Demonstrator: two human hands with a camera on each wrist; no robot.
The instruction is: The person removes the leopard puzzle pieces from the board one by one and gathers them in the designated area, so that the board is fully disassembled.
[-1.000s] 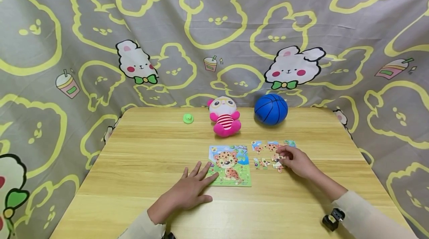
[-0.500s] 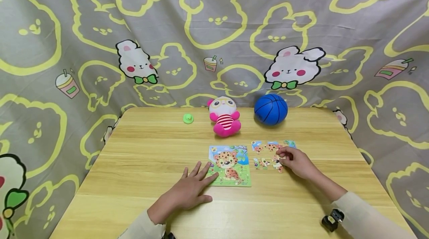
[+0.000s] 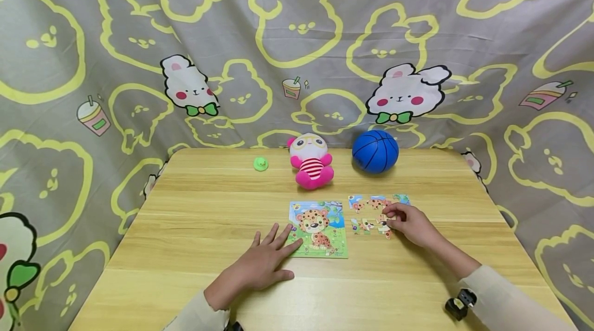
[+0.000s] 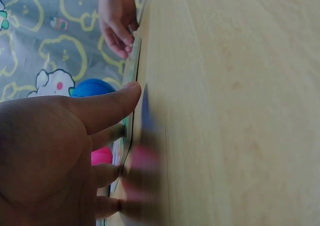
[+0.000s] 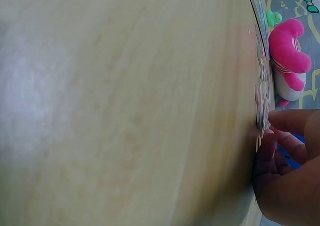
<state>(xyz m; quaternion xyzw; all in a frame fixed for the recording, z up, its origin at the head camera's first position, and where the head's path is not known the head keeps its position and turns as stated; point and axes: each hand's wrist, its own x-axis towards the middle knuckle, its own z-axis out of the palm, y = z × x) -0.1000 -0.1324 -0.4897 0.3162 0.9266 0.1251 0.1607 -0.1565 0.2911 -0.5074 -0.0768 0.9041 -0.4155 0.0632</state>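
In the head view, my left hand (image 3: 263,263) lies flat with spread fingers, its fingertips resting on the left edge of a square leopard jigsaw board (image 3: 327,233). Its thumb lies apart on the wood, beside the board's near corner. To the right of the board are several loose puzzle pieces (image 3: 363,226) printed with the same leopard. Over the right part of these, my right hand (image 3: 411,224) has curled fingers and pinches a puzzle piece, mostly hidden by the fingertips. From the right wrist, thumb and fingers (image 5: 272,141) meet low at the row of thin pieces (image 5: 262,93).
Behind the board sits a pink and white plush panda (image 3: 312,163). A blue ball (image 3: 375,151) stands to its right and a small green duck (image 3: 261,164) to its left. The wooden table (image 3: 199,217) ends at a patterned curtain (image 3: 260,27).
My right hand has shifted very slightly at the puzzle pieces, its fingers staying bent over them. The left hand and the board have not moved.
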